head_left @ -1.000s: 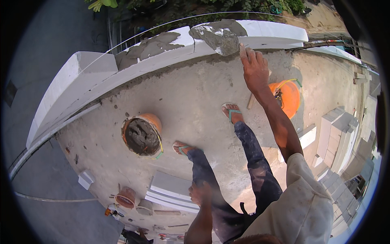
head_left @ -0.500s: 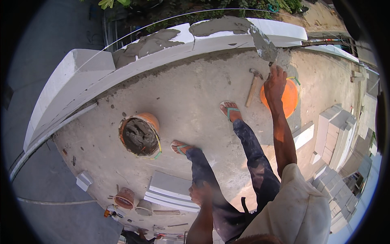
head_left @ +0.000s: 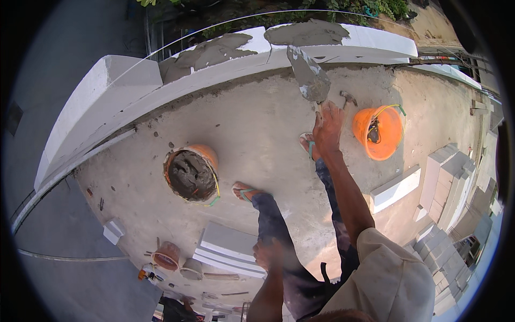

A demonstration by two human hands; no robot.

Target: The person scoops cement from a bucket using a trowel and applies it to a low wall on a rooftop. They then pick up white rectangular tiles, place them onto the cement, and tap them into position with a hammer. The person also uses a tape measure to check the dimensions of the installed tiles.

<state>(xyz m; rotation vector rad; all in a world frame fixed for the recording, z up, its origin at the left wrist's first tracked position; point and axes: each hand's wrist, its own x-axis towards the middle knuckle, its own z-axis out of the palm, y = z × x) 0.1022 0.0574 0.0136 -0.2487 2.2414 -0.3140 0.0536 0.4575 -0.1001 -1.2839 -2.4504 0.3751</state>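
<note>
My right hand [head_left: 329, 129] is closed around the handle of a trowel [head_left: 310, 78]. Grey mortar smears its blade, which points away from me, just short of a low wall of white blocks [head_left: 375, 40]. On the wall top lie a patch of wet mortar [head_left: 308, 33] and a longer mortar bed [head_left: 214, 51] left of it. A taller white block [head_left: 120, 72] stands at the wall's left end. Against my left thigh rests my left hand [head_left: 266, 254], its fingers curled; whatever they may hold is hidden.
An orange bucket [head_left: 206, 154] of mortar stands left of my feet. Right of them are a hammer [head_left: 348, 99] and another orange bucket [head_left: 394, 126] with dark items inside. White blocks [head_left: 228, 236] lie near my left leg; more blocks [head_left: 442, 172] are stacked at right. A string [head_left: 230, 22] runs above the wall.
My right hand has moved left with the trowel, whose blade has gone from beside the wall's right part to nearer its middle. The left hand stays against the thigh. The view has shifted slightly.
</note>
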